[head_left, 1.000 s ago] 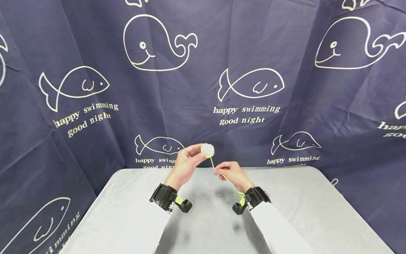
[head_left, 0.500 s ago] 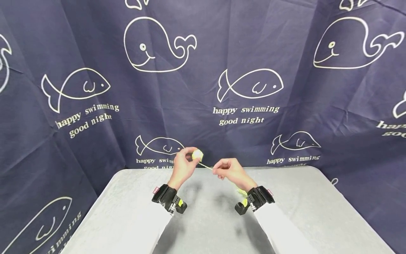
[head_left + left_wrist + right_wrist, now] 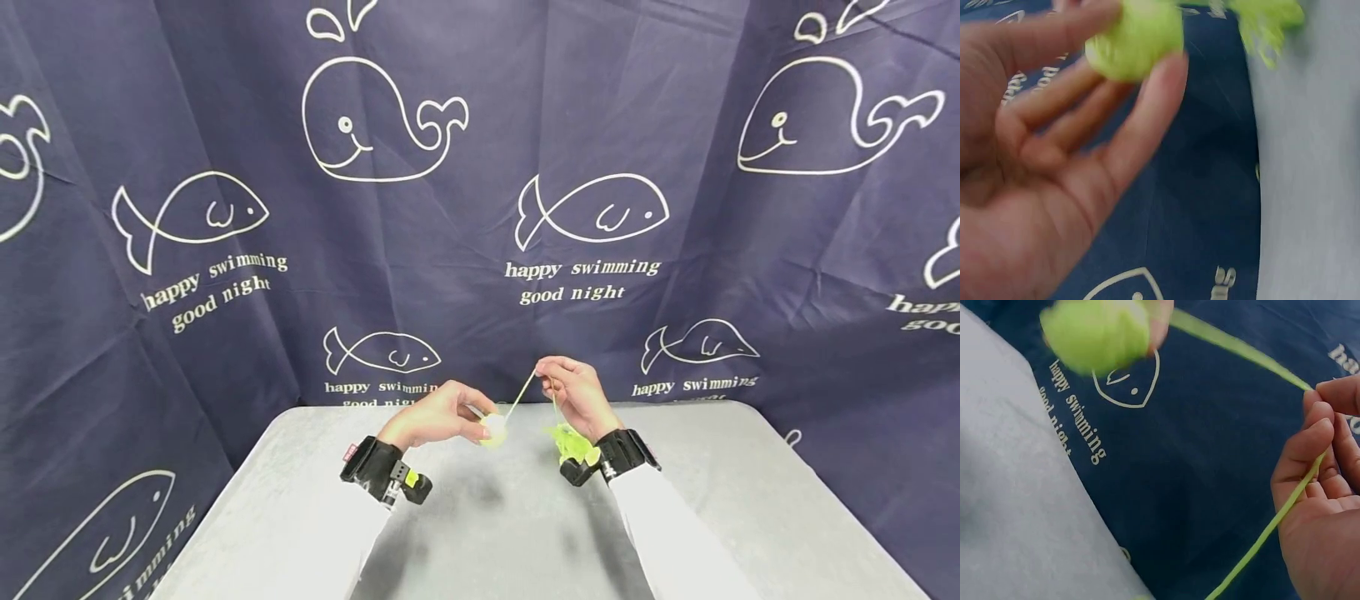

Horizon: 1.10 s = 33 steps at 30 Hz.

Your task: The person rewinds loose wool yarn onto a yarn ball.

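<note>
A small yellow-green ball of yarn [image 3: 493,430] is pinched between the thumb and fingers of my left hand [image 3: 441,415], above the table. From the ball, a taut yarn strand [image 3: 1241,349] slants up to my right hand [image 3: 579,398], whose thumb and forefinger pinch it. Past that pinch the yarn [image 3: 1266,532] runs down across the right palm. It leads toward a loose yellow-green yarn tangle [image 3: 573,445] hanging by the right wrist. In the left wrist view the ball [image 3: 1141,45] is blurred, with the thumb on its near side.
The light grey table [image 3: 495,542] spreads below both hands. Behind its far edge hangs a dark blue curtain [image 3: 480,250] printed with white whales, fish and lettering. Each wrist wears a black strap with a camera, the left one [image 3: 382,468] and the right one [image 3: 626,454].
The left hand has swung down and right with the ball. The right hand has risen slightly and moved right, lengthening the strand between them. More of the yarn tangle shows below it.
</note>
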Available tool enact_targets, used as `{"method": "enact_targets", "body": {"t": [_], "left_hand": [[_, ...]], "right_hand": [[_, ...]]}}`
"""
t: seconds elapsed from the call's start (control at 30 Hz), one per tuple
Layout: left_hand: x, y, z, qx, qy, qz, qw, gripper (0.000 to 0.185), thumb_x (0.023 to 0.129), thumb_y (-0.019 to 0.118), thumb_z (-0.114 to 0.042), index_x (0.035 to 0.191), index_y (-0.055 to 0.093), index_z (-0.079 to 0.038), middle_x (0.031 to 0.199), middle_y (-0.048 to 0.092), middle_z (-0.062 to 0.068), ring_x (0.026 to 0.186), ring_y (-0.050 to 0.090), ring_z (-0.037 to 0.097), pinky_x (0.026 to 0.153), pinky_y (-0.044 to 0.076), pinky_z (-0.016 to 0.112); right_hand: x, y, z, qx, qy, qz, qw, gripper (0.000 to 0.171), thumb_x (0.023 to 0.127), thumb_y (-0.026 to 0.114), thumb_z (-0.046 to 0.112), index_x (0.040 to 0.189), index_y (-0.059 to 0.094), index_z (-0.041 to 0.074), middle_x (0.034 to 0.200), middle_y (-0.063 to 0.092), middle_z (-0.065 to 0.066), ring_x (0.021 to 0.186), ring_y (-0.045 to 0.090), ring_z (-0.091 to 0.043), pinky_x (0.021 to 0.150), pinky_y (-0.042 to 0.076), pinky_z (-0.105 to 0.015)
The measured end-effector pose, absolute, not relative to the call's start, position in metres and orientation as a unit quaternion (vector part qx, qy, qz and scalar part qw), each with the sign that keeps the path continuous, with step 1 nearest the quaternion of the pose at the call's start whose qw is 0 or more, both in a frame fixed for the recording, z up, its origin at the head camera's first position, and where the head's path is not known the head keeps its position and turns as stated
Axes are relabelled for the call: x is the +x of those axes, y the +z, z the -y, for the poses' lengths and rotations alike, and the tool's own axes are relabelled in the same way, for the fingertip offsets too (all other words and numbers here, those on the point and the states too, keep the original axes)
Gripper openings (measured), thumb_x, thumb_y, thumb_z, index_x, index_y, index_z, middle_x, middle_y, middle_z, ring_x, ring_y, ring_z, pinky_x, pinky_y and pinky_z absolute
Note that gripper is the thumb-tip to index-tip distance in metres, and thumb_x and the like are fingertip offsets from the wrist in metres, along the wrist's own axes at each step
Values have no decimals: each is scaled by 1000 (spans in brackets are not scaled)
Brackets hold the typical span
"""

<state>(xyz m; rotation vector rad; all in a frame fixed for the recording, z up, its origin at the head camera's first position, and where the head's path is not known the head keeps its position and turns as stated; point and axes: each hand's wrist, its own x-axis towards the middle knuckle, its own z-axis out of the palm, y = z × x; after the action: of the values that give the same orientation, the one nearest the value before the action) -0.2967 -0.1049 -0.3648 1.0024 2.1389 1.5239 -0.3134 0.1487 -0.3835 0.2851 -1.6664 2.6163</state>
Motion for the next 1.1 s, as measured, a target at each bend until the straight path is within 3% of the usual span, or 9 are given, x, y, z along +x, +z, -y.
{"method": "enact_targets", "body": {"t": [0.1,0.27,0.43,0.6,0.73,0.87,0.97,1.1], "left_hand": [[-296,-361,102,395,581,-687,186,35,86,71,11,120,62,16,106,73,14,92,71,19,85,60,40],[-292,-358,93,376,701,-589,141,37,90,63,11,126,57,17,111,72,7,101,69,19,92,58,37],[-291,-352,79,267,819,-506,41,32,95,56,14,126,58,13,112,71,8,103,69,19,98,55,38],[-296,-351,69,179,846,-499,-54,29,93,59,14,122,58,15,103,69,8,93,70,14,92,57,32],[-300,-356,69,148,773,-599,-147,31,89,68,11,119,61,14,100,70,14,87,68,14,81,59,25],[-302,-366,75,147,627,-735,-214,32,83,75,7,114,66,6,106,69,18,91,71,26,76,59,30],[-301,-372,79,171,530,-804,-207,33,80,77,8,111,70,1,108,66,18,92,72,33,76,60,37],[-298,-373,82,223,441,-860,-125,30,77,80,7,104,76,-5,104,70,13,85,73,25,72,60,34]], "right_hand": [[-316,-390,-146,82,833,547,19,10,96,63,-4,94,71,1,85,69,-4,63,58,-8,56,49,-15],[-315,-406,-136,106,775,623,14,7,93,68,-3,99,71,-5,84,69,-5,65,57,-11,58,49,-18],[-310,-414,-126,156,708,689,-19,21,91,72,2,102,68,-15,81,68,-5,67,57,-13,61,50,-22],[-303,-411,-124,221,662,715,-41,20,89,71,0,99,67,-17,78,67,-3,63,55,-12,59,48,-22],[-299,-405,-126,259,645,717,-54,16,88,71,-3,96,67,-16,76,66,-3,60,54,-12,56,46,-21],[-297,-398,-128,263,659,704,-38,12,87,70,-3,93,68,-14,76,67,-7,58,53,-12,54,45,-21],[-298,-394,-131,239,698,675,-21,3,88,69,-5,89,71,-7,75,66,-7,58,52,-11,53,44,-20],[-299,-390,-138,203,766,610,-13,15,90,65,-7,84,74,3,75,66,-4,60,52,-11,54,44,-20]]}}
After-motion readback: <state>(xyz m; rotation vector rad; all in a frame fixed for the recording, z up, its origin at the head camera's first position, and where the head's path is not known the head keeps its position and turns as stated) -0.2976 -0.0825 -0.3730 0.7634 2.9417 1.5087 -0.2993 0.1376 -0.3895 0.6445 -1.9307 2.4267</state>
